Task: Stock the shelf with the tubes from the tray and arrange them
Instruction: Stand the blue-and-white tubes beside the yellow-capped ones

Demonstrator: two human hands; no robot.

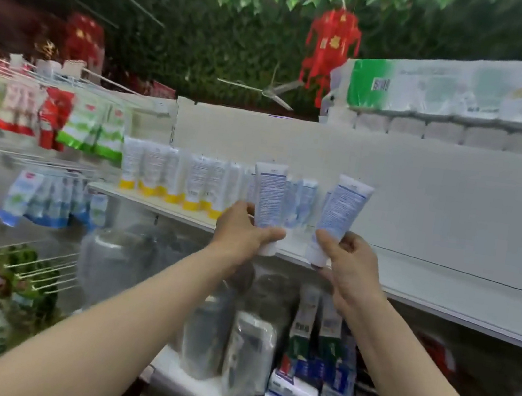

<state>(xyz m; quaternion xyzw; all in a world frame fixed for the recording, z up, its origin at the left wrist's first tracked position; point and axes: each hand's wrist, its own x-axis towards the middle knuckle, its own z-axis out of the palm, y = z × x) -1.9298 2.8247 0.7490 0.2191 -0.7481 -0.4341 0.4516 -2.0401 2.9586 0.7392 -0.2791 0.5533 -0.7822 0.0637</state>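
Above the white shelf [442,285], a first tube [268,198] is held upright in the curled left hand [243,230], and a second tube [340,214], tilted right, is gripped by the right hand [349,265] (caps downward). Left of them, yellow-capped tubes [172,175] are lined up, apparently touching.

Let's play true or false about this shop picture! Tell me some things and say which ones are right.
1. Each hand holds a tube: left hand the left tube, right hand the right tube. True.
2. The shelved tubes at the left have red caps. False: their caps are yellow.
3. Both held tubes point cap down. True.
4. The shelf right of the hands is packed with tubes. False: no tubes stand there.
5. A red lantern hangs overhead. True.
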